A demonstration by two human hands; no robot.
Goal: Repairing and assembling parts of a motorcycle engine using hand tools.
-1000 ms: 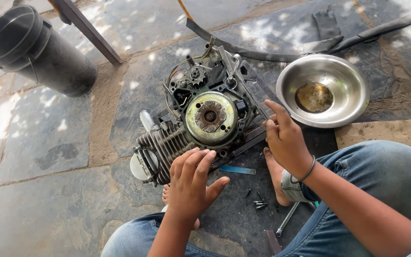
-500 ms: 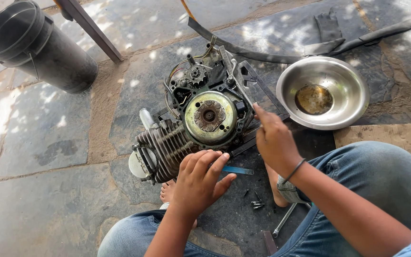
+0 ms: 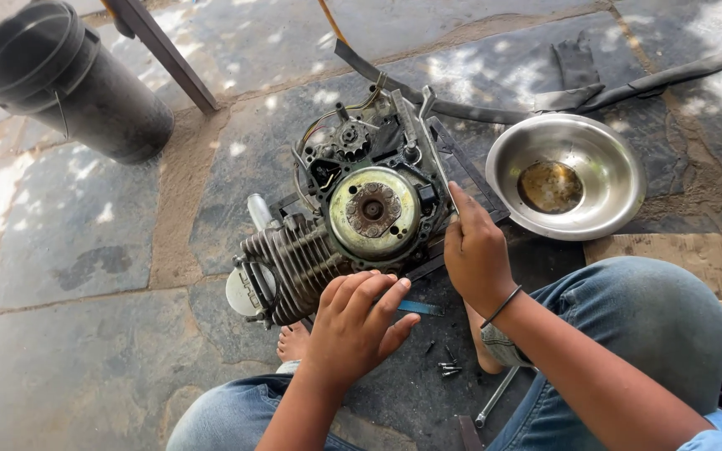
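Observation:
A small motorcycle engine lies on the stone floor, its round flywheel facing up and its finned cylinder pointing lower left. My left hand rests flat against the engine's lower edge, fingers stretched out and holding nothing. My right hand is at the engine's right edge. Its fingers are closed on the lower end of a long silver metal tool that lies along the casing. A small blue piece lies just right of my left fingertips.
A steel bowl with brown residue sits right of the engine. A black bucket stands far left, beside a slanted metal leg. A black rubber strip lies behind. Loose screws, a tool and cardboard are near my knees.
My right hand has slid slightly left and down along the engine's right edge onto the silver tool. My left hand has stayed by the lower edge, edging closer to the casing.

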